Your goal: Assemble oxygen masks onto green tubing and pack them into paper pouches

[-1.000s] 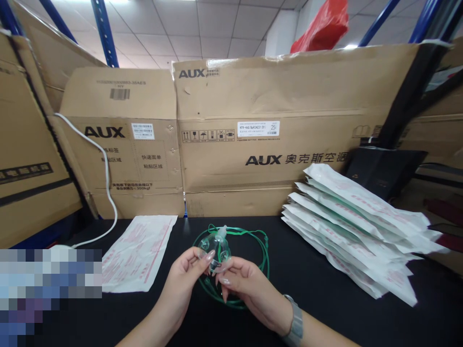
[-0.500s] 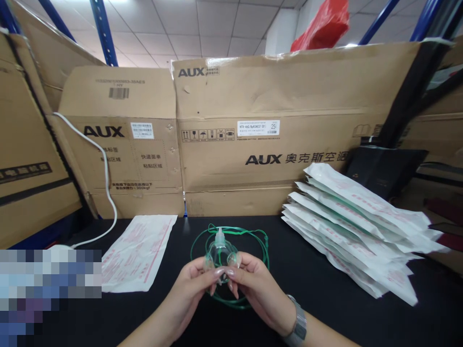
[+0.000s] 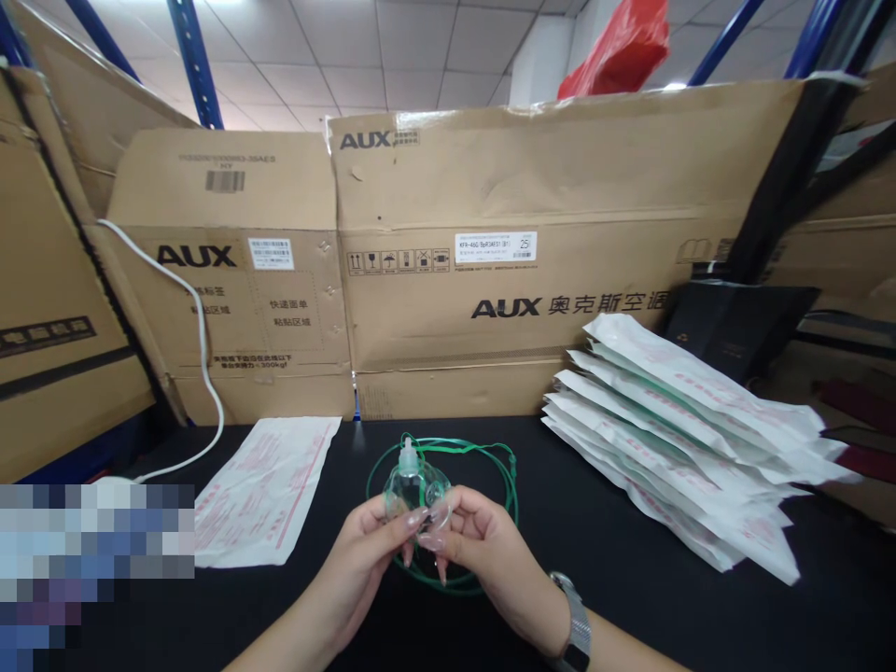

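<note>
A clear greenish mask (image 3: 406, 487) with a pale connector on top is held between both hands above the black table. My left hand (image 3: 370, 546) pinches its left side, thumb across the front. My right hand (image 3: 483, 541) grips its right side, the thumb and fingers close to my left thumb. The fingers partly hide the mask's lower part. Green tubing (image 3: 514, 485) lies in loose coils on the table behind and below the mask, with a green strap near its top.
A flat white packet with red print (image 3: 270, 490) lies at the left. At the right is a stack of similar packets (image 3: 672, 439). Cardboard panels (image 3: 448, 196) stand along the back. A white cable (image 3: 204, 345) runs down to the table at left.
The mask has tilted and shifted slightly left in my hands. My right fingers have moved on its right side, and the thumbs sit a little further apart. The whole view has shifted slightly.
</note>
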